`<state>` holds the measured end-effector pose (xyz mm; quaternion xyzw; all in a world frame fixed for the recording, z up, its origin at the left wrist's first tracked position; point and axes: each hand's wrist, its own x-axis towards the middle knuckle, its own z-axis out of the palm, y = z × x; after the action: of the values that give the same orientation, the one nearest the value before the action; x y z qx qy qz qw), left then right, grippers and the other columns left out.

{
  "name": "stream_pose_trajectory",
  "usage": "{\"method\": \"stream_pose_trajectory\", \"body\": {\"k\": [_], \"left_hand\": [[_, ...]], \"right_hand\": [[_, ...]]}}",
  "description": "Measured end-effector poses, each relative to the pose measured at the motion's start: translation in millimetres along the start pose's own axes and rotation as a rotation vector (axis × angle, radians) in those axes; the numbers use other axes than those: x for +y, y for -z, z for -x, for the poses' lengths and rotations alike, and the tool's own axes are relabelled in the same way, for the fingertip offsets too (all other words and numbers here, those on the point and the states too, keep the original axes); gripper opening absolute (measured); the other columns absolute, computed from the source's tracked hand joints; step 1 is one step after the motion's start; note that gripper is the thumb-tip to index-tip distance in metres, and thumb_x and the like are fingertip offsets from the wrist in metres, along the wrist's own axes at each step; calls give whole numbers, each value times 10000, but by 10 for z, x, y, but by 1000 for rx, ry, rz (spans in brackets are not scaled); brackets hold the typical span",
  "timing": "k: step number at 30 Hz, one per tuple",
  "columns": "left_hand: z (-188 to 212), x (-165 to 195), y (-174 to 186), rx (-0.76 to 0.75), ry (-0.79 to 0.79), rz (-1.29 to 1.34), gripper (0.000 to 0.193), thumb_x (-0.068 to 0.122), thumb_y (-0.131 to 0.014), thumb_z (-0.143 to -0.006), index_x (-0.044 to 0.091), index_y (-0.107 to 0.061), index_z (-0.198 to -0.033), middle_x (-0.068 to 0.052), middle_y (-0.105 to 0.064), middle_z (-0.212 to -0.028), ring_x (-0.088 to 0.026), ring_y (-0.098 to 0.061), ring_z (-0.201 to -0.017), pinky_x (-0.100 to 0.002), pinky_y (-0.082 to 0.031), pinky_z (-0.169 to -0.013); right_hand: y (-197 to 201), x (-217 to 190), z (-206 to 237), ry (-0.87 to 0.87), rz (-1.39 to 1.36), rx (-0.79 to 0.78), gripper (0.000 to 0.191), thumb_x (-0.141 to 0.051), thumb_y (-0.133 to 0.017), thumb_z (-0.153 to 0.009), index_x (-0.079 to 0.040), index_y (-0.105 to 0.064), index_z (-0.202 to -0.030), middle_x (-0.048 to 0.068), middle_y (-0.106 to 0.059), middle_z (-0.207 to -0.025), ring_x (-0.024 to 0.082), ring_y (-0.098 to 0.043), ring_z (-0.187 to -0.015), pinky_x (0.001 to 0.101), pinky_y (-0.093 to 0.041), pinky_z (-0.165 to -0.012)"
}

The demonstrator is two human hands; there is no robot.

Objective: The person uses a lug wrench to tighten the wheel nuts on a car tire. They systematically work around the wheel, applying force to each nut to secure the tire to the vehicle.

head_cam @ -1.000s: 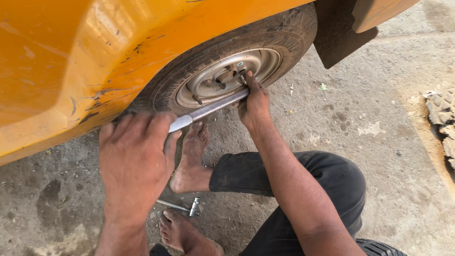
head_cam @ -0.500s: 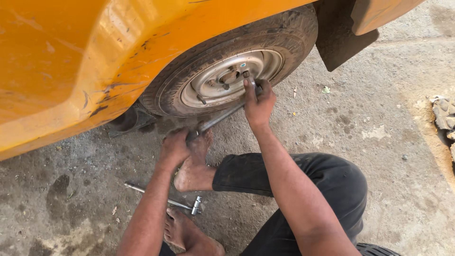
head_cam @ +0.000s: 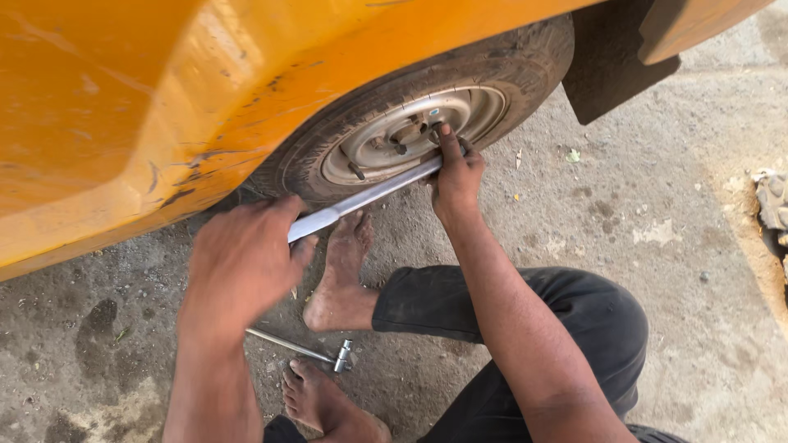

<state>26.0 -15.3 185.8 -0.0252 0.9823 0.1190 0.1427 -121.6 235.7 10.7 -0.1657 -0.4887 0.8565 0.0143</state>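
Observation:
A long silver wrench handle [head_cam: 361,198] runs from lower left up to the hub of a car wheel [head_cam: 410,131] with a grey steel rim. My left hand [head_cam: 242,262] grips the handle's free end. Holding the wrench head against a wheel nut, my right hand [head_cam: 454,174] rests on the rim, fingers wrapped around the tool. The wheel sits under an orange car body [head_cam: 148,115] that hides its upper part.
My bare feet [head_cam: 341,279] rest on the dirty concrete ground below the wheel. A second thin metal tool [head_cam: 304,351] lies between them. A black mud flap [head_cam: 607,66] hangs right of the tyre. Rubble [head_cam: 771,201] lies at the right edge.
My left hand dropped with the handle end half a second ago and has since risen back up. My right hand stayed at the wheel hub.

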Motion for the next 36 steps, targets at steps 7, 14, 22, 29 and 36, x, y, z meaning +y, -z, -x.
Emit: {"method": "stream_pose_trajectory", "body": {"k": [7,14,22,29,36], "left_hand": [[-805,-477,-1611,214,-354,169,474,186,-776,-687,72,-682,-1137,-250,-682,-1172,-444,-624,-1110,-544,-479,-955],[-465,-406,-686,-280,74,217,432,335,-813,-805,197,-683,-1193,-124,-739,-1090,-312,-715,-1045,-476,-539,-912],[101,179,397,-25,42,109,310,380,-757,-855,206,-684,-1101,-67,-750,-848,-279,-728,-824,-484,-555,-770],[-139,-123,-55,-70,52,86,255,292,-707,-923,149,-662,-1129,-105,-763,-928,-284,-747,-874,-494,-556,-801],[-747,-453,-1169,-37,-3,78,291,334,-661,-920,193,-676,-1174,-161,-724,-1074,-360,-673,-1071,-544,-498,-940]], "right_hand": [[43,-31,80,753,724,13,333,-288,-744,-999,36,-686,-1052,31,-701,-711,96,-683,-622,250,-527,-560],[12,-9,119,199,234,78,325,-262,-751,-950,46,-681,-1025,36,-632,-686,125,-575,-534,301,-427,-436],[16,-4,45,-39,-247,-12,313,-206,-730,-979,54,-642,-1129,57,-709,-867,139,-698,-714,298,-588,-620],[-92,-63,44,67,217,101,330,-263,-752,-935,29,-647,-1048,60,-675,-735,122,-628,-539,289,-482,-412],[-12,-11,-19,776,690,-54,269,-225,-724,-1067,40,-707,-1026,80,-726,-799,107,-680,-682,268,-552,-596]]}}
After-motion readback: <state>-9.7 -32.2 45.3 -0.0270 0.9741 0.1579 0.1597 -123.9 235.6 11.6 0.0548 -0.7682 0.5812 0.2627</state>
